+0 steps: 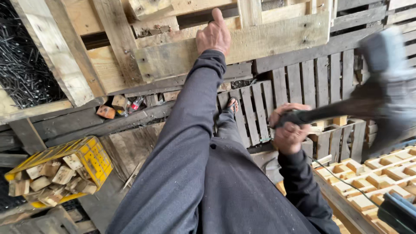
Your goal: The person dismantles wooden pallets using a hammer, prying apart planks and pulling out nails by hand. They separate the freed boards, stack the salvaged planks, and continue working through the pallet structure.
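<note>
My left hand point(213, 36) reaches far forward and rests flat on a pale plank of the wooden pallet point(268, 39) in front of me, fingers pressed to the wood. My right hand point(288, 128) is closed round the dark handle of a hammer point(381, 86), whose grey head is blurred at the right edge, raised off the pallet. Both arms wear dark sleeves. One sandalled foot point(232, 105) shows below, on darker slats.
A yellow plastic crate point(93, 156) lies tipped at the lower left, full of several small wood blocks. A heap of dark nails point(24, 65) fills the upper left. Dark pallets point(320, 82) lie beneath; pale pallets point(381, 173) stack at lower right.
</note>
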Available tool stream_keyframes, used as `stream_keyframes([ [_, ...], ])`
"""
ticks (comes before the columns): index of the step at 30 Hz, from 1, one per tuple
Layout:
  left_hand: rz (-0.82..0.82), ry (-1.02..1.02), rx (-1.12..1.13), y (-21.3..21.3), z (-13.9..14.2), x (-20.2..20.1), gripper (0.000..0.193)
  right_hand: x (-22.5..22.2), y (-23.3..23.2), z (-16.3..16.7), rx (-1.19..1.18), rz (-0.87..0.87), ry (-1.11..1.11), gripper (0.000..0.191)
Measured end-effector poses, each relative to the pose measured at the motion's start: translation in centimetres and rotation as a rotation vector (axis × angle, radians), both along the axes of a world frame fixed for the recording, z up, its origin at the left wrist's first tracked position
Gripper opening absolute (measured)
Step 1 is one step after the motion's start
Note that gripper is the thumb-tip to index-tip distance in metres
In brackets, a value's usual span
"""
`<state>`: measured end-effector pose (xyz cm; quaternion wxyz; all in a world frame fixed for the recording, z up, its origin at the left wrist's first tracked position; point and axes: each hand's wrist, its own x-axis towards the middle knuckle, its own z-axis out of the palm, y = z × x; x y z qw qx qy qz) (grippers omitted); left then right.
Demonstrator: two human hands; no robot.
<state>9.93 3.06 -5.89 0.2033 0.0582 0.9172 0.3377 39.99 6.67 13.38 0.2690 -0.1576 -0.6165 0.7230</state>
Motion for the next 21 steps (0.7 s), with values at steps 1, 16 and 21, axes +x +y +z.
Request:
stream_keyframes([
  [1, -0.008, 0.005, 0.007, -0.2, 0.1, 0.1, 0.076, -0.4, -0.3, -1.4, 0.452, 0.078, -0.158, 0.027],
  [16, -0.291, 0.02, -0.172, -0.9, 3.2, -1.0, 0.04, -4.7, 3.9, -6.5, -0.037, 0.133, -0.941, 0.03],
  [21, -0.115, 0.262, -0.12, -2.0, 4.7, -1.8, 0.035, -16.9, 9.0, -4.2, 0.847, 0.283, -0.896, 0.041],
])
